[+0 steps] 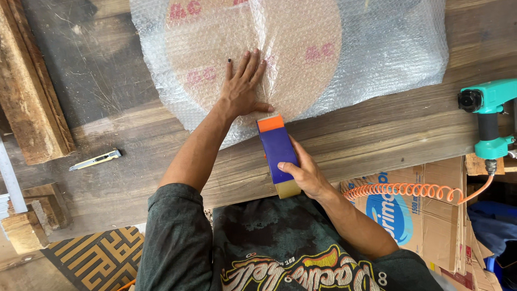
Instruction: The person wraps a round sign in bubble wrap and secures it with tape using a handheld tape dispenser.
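Your left hand [243,86] lay flat, fingers spread, on the bubble-wrapped disc [258,48] on the counter [134,156]. Your right hand [306,173] had fingers clamped on the blue tape dispenser [277,153] at the wrap's near edge. Utility knife [96,160] lay well left; teal air tool [487,116] with orange coiled hose [404,189] sat right.

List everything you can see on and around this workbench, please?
Bubble-wrapped round disc: one, tan under clear wrap, top centre.
Tape dispenser: one, blue and orange, at the wrap's near edge.
Utility knife: one, silver and yellow, left on the bench.
Air tool: one, teal, right edge, with an orange coiled hose.
Cardboard boxes: several, brown, lower right.
Wood offcuts: several, left.
Left hand: flat on the wrap.
Right hand: gripping the dispenser.
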